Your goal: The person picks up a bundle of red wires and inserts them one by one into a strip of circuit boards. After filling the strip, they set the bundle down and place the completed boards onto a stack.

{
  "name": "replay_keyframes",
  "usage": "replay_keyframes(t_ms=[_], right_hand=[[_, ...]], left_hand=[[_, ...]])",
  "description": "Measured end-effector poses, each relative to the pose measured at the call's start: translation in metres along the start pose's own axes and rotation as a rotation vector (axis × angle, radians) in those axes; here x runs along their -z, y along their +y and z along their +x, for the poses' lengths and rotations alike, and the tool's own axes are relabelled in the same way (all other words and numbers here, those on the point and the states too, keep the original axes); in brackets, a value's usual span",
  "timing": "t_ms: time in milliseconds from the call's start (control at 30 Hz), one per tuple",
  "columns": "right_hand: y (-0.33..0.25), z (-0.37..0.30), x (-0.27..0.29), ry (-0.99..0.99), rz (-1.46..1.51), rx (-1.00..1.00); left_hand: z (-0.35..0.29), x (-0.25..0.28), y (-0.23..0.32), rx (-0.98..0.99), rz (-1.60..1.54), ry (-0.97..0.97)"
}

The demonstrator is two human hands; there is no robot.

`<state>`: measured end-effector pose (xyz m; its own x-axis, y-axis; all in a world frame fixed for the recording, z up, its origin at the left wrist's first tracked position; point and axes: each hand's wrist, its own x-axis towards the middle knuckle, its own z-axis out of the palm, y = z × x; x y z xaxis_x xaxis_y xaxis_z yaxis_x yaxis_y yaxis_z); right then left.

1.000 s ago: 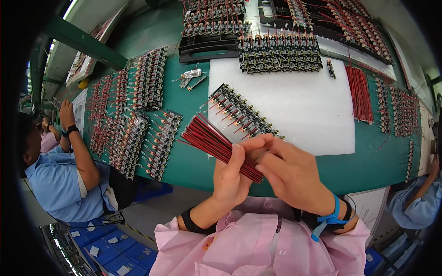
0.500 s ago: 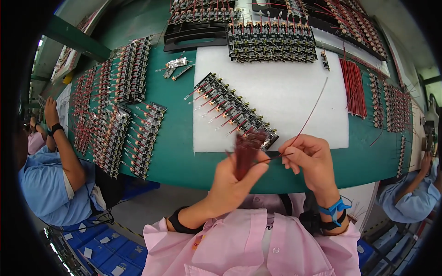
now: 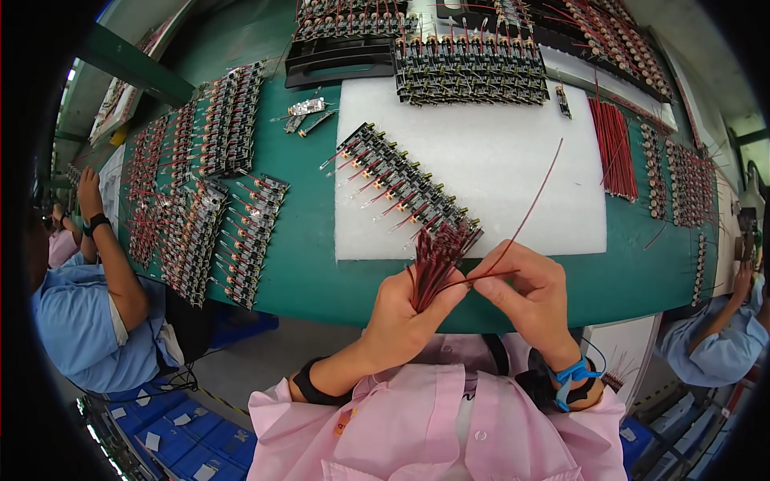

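Note:
My left hand is closed round a thick bundle of dark red wires, whose ends fan out above my fist. Close on its right, my right hand pinches a single red wire, which slants up and away over the white foam sheet. Another dark wire stretches between the two hands. Just beyond the bundle, a slanting panel of small circuit boards lies on the foam, with short red wires and small clear parts sticking out along its left side. The bundle hides its near end.
Stacked circuit-board panels sit at the foam's far edge, by a black tray. More wired panels cover the green table's left side. A pile of red wires lies to the right. Co-workers in blue sit on both sides.
My right hand has come a little left, nearer the bundle, and its wire has shifted along. The wires in my left hand were blurred and now show more steadily.

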<state>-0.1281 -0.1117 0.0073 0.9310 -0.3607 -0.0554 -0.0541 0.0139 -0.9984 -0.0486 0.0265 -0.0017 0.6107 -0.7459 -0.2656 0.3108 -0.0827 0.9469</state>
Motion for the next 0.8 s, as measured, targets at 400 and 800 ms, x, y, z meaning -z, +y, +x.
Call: replay_keyframes(t_ms=[400, 800], right_hand=[[0.000, -0.001, -0.001, -0.065, -0.057, 0.062], [-0.003, -0.003, -0.003, -0.083, -0.137, -0.013]], left_hand=[[-0.003, -0.001, 0.004, 0.002, -0.055, -0.035], [-0.004, 0.004, -0.008, -0.109, 0.063, -0.041]])
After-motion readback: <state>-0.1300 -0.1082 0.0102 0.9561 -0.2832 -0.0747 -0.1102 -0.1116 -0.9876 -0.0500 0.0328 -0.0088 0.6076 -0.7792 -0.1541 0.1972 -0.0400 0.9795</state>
